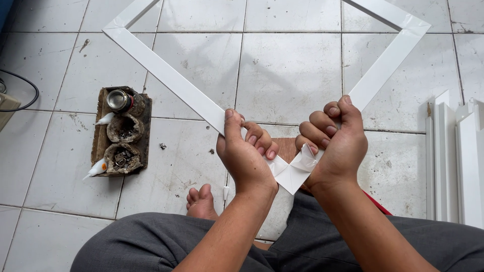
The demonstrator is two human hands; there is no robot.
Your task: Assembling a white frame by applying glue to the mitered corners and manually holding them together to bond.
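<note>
A white square frame (171, 80) of flat plastic strips stands tilted like a diamond over the tiled floor, its near corner (291, 176) pointing at my lap. My left hand (245, 153) grips the left strip just above that corner, thumb on top. On the other side my right hand (335, 143) is clenched around the right strip (385, 63), beside a piece of clear tape at the joint. Both hands press the corner together.
On the floor at the left lies a grimy wooden block (122, 133) with a small metal tin, two crusted cups and two white glue tubes. White plastic strips (456, 161) lean at the right edge. A black cable (22, 85) curls at far left. My bare foot (200, 201) rests below.
</note>
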